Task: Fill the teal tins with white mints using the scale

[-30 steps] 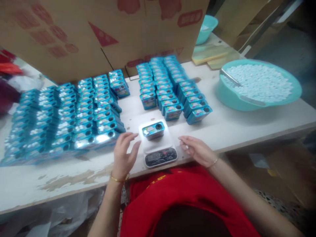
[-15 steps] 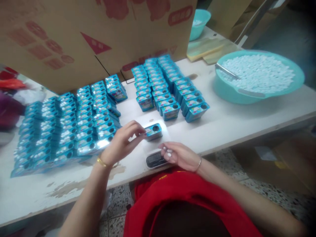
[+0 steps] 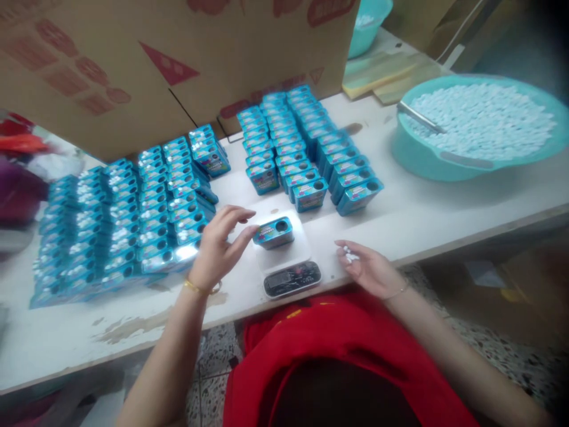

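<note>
A small blue container (image 3: 274, 233) with a dark round hole in its top sits on the white platform of a digital scale (image 3: 292, 279). My left hand (image 3: 224, 243) is beside the container's left end, thumb and fingers spread apart; whether the thumb tip touches it I cannot tell. To the right of the scale, my right hand (image 3: 371, 267) is turned partly palm up. Its curled fingers hold several small white pellets (image 3: 349, 255).
Rows of blue containers (image 3: 155, 210) stand at left, many with white pellets on top. More blue containers (image 3: 306, 148) stand behind the scale. At right is a turquoise basin (image 3: 444, 163) full of white pellets, with a metal scoop (image 3: 420, 117). A large cardboard box (image 3: 249, 53) stands behind.
My right hand has moved right, away from the scale, uncovering its display, still with pellets. My left hand's fingers have opened away from the container. The view has shifted slightly.
</note>
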### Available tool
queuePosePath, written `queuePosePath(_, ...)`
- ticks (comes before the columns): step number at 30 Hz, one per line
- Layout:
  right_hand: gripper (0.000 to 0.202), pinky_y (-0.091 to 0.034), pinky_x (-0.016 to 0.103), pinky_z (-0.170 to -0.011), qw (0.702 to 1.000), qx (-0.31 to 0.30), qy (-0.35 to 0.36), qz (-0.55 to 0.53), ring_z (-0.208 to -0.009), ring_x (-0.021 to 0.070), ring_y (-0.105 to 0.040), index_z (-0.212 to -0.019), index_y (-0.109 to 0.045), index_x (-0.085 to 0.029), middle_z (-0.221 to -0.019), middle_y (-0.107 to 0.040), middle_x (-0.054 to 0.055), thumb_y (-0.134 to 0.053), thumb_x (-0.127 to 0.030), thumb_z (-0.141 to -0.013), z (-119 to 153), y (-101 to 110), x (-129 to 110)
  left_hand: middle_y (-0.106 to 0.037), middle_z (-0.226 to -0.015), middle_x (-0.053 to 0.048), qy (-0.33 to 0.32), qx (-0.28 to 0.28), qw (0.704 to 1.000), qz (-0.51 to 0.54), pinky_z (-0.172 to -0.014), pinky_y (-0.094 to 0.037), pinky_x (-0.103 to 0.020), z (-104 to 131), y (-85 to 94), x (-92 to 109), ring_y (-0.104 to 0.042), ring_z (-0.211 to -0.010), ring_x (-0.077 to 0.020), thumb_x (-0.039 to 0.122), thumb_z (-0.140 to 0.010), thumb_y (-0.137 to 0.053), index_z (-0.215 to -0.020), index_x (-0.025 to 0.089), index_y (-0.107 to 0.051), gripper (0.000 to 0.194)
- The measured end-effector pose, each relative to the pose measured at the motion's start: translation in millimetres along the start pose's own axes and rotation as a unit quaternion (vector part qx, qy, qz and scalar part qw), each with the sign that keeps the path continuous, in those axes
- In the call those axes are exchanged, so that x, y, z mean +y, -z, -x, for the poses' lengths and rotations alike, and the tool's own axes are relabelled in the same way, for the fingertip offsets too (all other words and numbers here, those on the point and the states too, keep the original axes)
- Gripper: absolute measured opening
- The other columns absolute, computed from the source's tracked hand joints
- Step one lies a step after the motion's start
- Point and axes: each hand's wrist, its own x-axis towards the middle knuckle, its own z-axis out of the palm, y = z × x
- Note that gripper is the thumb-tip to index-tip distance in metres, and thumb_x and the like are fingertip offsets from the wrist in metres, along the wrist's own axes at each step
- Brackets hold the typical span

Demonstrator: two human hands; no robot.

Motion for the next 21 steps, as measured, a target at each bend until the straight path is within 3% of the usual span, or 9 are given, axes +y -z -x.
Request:
queuePosePath(5,0.015,-0.039,0.016,-0.041,0.999,-0.003,0.041,0.027,-0.056,0.0081,-0.050,-0.089,-0.065,-0.016,-0.072,-0.056,0.001,-0.064,-0.020,-0.074,-10.5,30.2,5.3,-0.059,-0.097,-0.006,0.013,-0.031,0.999,-0.004,-0.083,-0.046,-0.031,1.1,-10.8,-6.9,-0.055,-0.092,-0.0165,0.037,-0.088,-0.049,-0.105,0.017,-0.057,0.027)
queuePosePath(10,0.014,-0.039,0.017,-0.040,0.996,-0.008,0.064,0.054,-0.055,0.0083,-0.049,-0.085,-0.066,-0.019,-0.070,-0.057,0.001,-0.069,-0.024,-0.072,-13.0,32.9,10.2,-0.057,-0.105,-0.008,-0.004,-0.063,0.998,-0.009,-0.087,-0.044,-0.032,-0.3,-17.3,-5.5,-0.054,-0.099,-0.0191,0.041,-0.085,-0.054,-0.111,0.018,-0.055,0.035)
queuePosePath(13,0.011,-0.038,0.017,-0.038,0.996,-0.007,0.067,0.054,-0.053,0.0081,-0.047,-0.082,-0.067,-0.020,-0.070,-0.056,0.001,-0.070,-0.025,-0.072,-13.0,32.4,10.7,-0.057,-0.108,-0.009,-0.026,-0.121,0.992,-0.034,-0.087,-0.043,-0.034,-1.2,-20.6,-3.1,-0.053,-0.099,-0.0214,0.043,-0.080,-0.060,-0.116,0.019,-0.051,0.044)
queuePosePath(15,0.010,-0.038,0.017,-0.038,0.996,-0.005,0.069,0.055,-0.053,0.0080,-0.046,-0.081,-0.067,-0.020,-0.070,-0.056,0.002,-0.070,-0.026,-0.073,-12.4,31.8,10.9,-0.058,-0.102,-0.007,-0.033,-0.154,0.985,-0.071,-0.083,-0.043,-0.034,-6.3,-21.5,-4.9,-0.054,-0.093,-0.0208,0.039,-0.082,-0.057,-0.114,0.019,-0.052,0.038)
queuePosePath(17,0.009,-0.038,0.017,-0.037,0.996,-0.001,0.069,0.057,-0.053,0.0082,-0.046,-0.081,-0.068,-0.021,-0.071,-0.056,0.002,-0.070,-0.027,-0.074,-12.0,30.7,11.4,-0.059,-0.096,-0.006,-0.034,-0.146,0.981,-0.123,-0.078,-0.042,-0.033,-18.1,-21.4,-12.4,-0.054,-0.087,-0.0206,0.033,-0.084,-0.053,-0.111,0.019,-0.052,0.030)
queuePosePath(21,0.009,-0.041,0.017,-0.039,0.996,0.003,0.066,0.055,-0.054,0.0085,-0.048,-0.081,-0.068,-0.022,-0.073,-0.057,0.002,-0.070,-0.029,-0.075,-11.7,27.7,12.3,-0.056,-0.093,-0.008,-0.029,-0.077,0.975,-0.205,-0.076,-0.040,-0.033,-58.6,-27.1,-41.8,-0.052,-0.086,-0.0226,0.032,-0.082,-0.055,-0.111,0.017,-0.052,0.032)
